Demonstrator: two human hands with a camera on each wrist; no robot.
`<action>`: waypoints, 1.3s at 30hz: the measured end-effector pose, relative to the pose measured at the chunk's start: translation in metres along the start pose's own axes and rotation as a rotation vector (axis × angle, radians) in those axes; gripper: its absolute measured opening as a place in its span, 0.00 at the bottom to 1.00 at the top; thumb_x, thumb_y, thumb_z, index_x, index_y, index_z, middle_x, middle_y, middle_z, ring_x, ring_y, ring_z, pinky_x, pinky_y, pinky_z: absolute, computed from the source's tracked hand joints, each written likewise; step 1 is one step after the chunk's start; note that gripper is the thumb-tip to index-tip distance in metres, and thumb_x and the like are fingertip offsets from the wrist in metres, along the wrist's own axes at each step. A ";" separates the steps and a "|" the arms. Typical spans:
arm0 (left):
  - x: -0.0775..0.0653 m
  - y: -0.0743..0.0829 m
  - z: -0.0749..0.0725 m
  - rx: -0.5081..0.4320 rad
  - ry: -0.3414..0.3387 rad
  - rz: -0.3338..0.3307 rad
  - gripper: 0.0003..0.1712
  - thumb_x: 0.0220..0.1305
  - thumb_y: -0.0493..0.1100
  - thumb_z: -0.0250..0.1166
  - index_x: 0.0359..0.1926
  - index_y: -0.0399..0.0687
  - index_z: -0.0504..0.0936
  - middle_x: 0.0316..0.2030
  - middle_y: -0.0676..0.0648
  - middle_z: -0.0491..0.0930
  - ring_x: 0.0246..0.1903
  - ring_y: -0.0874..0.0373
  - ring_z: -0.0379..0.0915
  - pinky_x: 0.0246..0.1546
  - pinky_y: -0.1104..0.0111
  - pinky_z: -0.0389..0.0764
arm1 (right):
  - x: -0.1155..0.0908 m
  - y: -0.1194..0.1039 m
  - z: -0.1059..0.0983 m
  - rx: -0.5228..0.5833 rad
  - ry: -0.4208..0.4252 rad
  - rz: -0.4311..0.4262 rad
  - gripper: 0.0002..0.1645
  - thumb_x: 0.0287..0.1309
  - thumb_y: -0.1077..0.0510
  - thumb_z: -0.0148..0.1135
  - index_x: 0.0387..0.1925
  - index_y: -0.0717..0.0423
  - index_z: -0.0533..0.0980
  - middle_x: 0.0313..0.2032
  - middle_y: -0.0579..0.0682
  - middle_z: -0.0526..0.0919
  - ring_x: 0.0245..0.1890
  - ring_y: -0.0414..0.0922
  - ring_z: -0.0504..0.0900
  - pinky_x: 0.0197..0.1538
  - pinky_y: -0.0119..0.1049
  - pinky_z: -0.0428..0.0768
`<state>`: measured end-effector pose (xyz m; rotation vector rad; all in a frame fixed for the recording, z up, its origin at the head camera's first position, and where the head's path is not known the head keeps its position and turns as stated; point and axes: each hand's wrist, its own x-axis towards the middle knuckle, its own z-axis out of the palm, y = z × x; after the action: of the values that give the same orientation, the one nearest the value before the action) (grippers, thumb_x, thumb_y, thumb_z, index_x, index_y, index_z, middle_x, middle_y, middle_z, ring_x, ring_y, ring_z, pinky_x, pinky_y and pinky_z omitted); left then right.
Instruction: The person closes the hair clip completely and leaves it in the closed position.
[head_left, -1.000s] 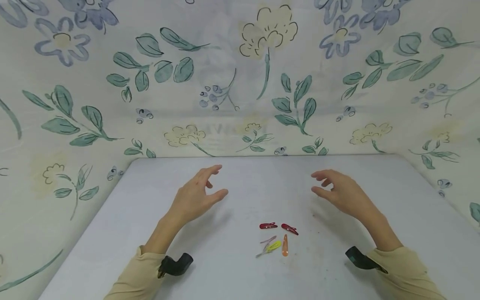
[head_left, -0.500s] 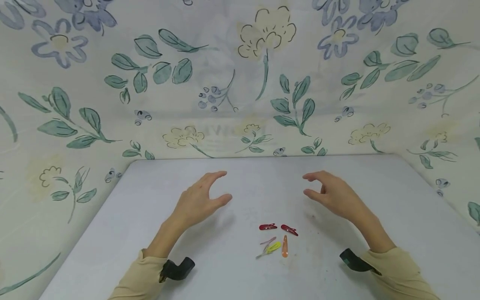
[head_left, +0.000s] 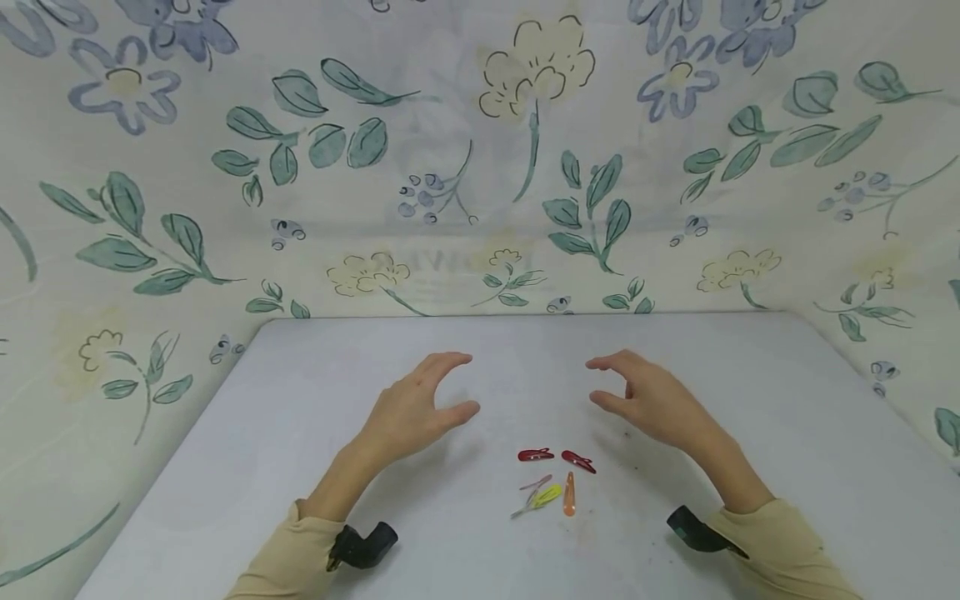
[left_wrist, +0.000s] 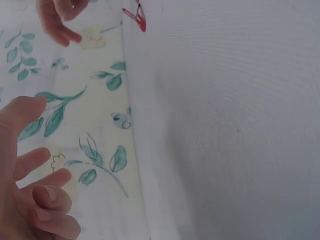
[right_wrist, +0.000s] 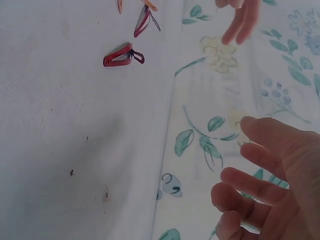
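In the head view my left hand [head_left: 408, 414] hovers above the table, thumb and fingers spread apart with nothing between them. Facing it, my right hand [head_left: 660, 402] is held the same way, also holding nothing. Between and below the hands lie small snap hair clips: a red clip [head_left: 535, 455], another red clip [head_left: 578, 462], an orange clip [head_left: 569, 494] and a yellow clip [head_left: 548, 496]. A thin pinkish clip [head_left: 536, 482] lies against the yellow one. In the right wrist view a red clip [right_wrist: 119, 56] has its parts splayed apart. Neither hand touches any clip.
The white table [head_left: 300, 417] ends at a back edge below a floral cloth [head_left: 442, 233], which hangs behind and at both sides. Small dark specks dot the table near the right hand. Black wrist devices [head_left: 363, 546] sit at both sleeves.
Both hands have moved inward toward each other and slightly nearer the clips. The clips lie where they were.
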<state>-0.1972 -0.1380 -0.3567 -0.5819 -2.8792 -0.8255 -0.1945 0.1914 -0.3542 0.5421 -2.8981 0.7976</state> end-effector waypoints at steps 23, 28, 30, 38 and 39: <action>-0.003 0.009 0.018 -0.244 -0.109 -0.013 0.32 0.60 0.54 0.69 0.66 0.63 0.72 0.65 0.58 0.70 0.62 0.50 0.71 0.57 0.53 0.76 | 0.001 -0.006 0.019 0.126 -0.125 -0.077 0.27 0.62 0.54 0.66 0.61 0.55 0.74 0.57 0.56 0.80 0.59 0.56 0.76 0.55 0.53 0.79; -0.002 0.009 0.027 -0.286 -0.146 -0.021 0.33 0.59 0.53 0.69 0.66 0.62 0.73 0.64 0.59 0.71 0.63 0.50 0.70 0.57 0.52 0.75 | 0.002 -0.008 0.025 0.191 -0.166 -0.088 0.27 0.62 0.53 0.66 0.61 0.56 0.75 0.57 0.55 0.80 0.59 0.55 0.76 0.56 0.54 0.77; -0.002 0.010 0.030 -0.306 -0.167 -0.020 0.33 0.59 0.52 0.69 0.66 0.60 0.73 0.64 0.58 0.71 0.63 0.51 0.68 0.57 0.51 0.75 | 0.003 -0.009 0.027 0.213 -0.182 -0.085 0.27 0.62 0.53 0.66 0.61 0.56 0.75 0.57 0.55 0.80 0.59 0.55 0.76 0.57 0.54 0.77; -0.003 0.013 0.039 -0.352 -0.264 0.005 0.31 0.59 0.48 0.69 0.64 0.56 0.75 0.62 0.54 0.74 0.64 0.51 0.67 0.58 0.49 0.73 | 0.002 -0.015 0.037 0.229 -0.260 -0.032 0.25 0.61 0.54 0.66 0.59 0.53 0.76 0.53 0.50 0.82 0.56 0.51 0.77 0.56 0.52 0.77; -0.003 0.014 0.039 -0.358 -0.273 0.013 0.31 0.58 0.47 0.69 0.64 0.55 0.75 0.62 0.53 0.75 0.64 0.51 0.67 0.58 0.49 0.72 | 0.002 -0.015 0.038 0.233 -0.269 -0.031 0.25 0.60 0.53 0.66 0.59 0.52 0.76 0.53 0.50 0.82 0.56 0.50 0.77 0.55 0.52 0.77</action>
<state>-0.1885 -0.1078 -0.3840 -0.8018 -2.9744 -1.3742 -0.1902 0.1596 -0.3795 0.7701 -3.0434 1.1495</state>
